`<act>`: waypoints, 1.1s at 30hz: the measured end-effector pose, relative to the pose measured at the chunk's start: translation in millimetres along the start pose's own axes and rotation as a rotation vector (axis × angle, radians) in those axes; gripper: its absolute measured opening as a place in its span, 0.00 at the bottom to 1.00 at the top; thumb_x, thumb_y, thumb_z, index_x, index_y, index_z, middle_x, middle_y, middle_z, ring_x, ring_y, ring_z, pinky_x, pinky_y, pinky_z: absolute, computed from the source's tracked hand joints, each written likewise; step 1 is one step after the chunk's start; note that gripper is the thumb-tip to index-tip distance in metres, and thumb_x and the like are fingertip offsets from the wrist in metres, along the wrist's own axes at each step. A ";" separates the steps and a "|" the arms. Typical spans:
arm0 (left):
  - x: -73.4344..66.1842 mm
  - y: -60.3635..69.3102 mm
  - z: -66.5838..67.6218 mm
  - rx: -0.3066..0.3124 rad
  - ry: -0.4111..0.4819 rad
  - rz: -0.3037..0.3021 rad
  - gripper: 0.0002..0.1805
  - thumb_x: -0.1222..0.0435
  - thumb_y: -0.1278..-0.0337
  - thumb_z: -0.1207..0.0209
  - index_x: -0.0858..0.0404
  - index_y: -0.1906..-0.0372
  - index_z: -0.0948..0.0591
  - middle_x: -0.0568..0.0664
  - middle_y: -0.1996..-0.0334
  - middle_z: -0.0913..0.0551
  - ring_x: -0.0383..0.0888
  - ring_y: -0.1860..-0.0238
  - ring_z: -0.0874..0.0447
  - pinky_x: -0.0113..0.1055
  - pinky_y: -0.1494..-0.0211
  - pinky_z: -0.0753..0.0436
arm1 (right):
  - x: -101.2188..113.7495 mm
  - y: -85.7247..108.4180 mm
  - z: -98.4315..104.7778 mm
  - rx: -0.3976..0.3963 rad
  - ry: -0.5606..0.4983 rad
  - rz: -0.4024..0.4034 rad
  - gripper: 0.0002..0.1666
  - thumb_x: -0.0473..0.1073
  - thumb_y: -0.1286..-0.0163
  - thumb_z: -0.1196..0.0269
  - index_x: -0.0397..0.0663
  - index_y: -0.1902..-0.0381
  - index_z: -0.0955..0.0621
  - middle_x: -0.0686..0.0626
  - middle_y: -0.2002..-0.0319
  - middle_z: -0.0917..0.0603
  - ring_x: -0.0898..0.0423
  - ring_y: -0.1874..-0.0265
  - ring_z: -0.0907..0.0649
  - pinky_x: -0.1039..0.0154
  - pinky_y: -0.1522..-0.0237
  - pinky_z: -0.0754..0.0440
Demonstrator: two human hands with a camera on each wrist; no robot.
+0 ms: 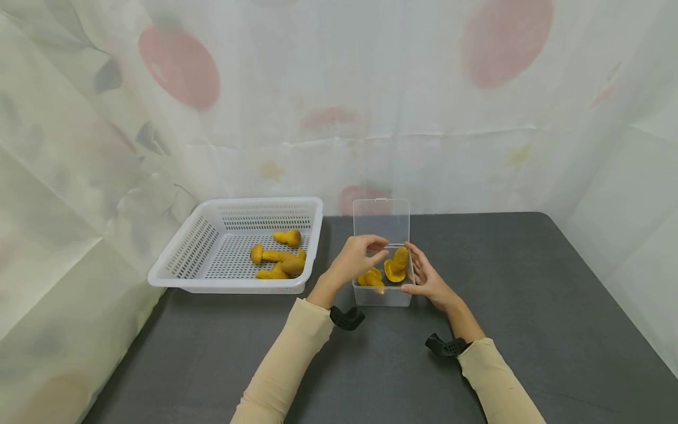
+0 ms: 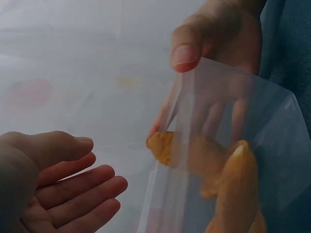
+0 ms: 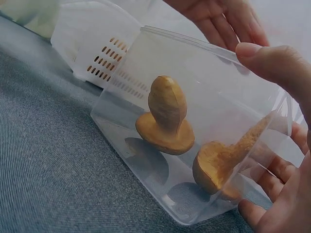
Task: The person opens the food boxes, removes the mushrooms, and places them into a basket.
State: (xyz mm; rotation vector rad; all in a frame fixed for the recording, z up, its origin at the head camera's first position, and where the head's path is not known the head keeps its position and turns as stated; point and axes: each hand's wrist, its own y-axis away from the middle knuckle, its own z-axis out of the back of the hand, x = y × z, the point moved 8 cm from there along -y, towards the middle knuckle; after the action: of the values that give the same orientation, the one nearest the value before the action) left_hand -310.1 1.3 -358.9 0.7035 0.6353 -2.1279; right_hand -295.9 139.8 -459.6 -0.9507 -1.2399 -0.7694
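Note:
A clear plastic box (image 1: 382,298) with its hinged lid (image 1: 381,219) raised stands on the table. Inside it are two yellow-brown mushrooms: the left mushroom (image 3: 166,104) rests cap down with its stem up, and the right mushroom (image 3: 214,167) leans against the wall by the right hand. My right hand (image 1: 431,287) grips the box's right side, thumb at the near rim and fingers along the outer wall. Above the box's left edge hovers my left hand (image 1: 356,258), holding nothing, its fingers loosely bent and apart in the left wrist view.
Left of the box sits a white perforated basket (image 1: 182,281) with several mushrooms (image 1: 288,237) at its right side. The dark grey table (image 1: 529,294) extends to the right. A printed curtain (image 1: 318,76) hangs behind and along the left.

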 end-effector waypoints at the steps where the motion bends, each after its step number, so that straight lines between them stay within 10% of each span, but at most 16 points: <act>1: 0.3 -2.4 -4.0 0.017 -0.008 0.003 0.18 0.64 0.34 0.43 0.66 0.43 0.21 0.59 0.45 0.17 0.51 0.45 0.16 0.42 0.40 0.17 | 0.6 0.3 -0.2 0.004 -0.005 0.004 0.59 0.32 0.38 0.36 0.48 0.22 0.62 0.37 0.22 0.67 0.33 0.24 0.65 0.27 0.29 0.62; 33: -8.7 -20.1 -41.4 0.149 -0.240 -0.004 0.17 0.67 0.41 0.37 0.63 0.46 0.19 0.52 0.54 0.19 0.48 0.52 0.19 0.31 0.47 0.17 | -0.8 1.2 0.1 0.030 -0.039 0.030 0.60 0.36 0.37 0.35 0.48 0.23 0.63 0.35 0.22 0.64 0.33 0.24 0.63 0.28 0.28 0.60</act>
State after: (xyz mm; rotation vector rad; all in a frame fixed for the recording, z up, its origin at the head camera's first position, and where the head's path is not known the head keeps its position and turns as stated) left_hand -310.5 43.6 -378.9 0.5147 0.3520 -2.2366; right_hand -295.1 140.4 -460.6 -0.9620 -1.2648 -0.7098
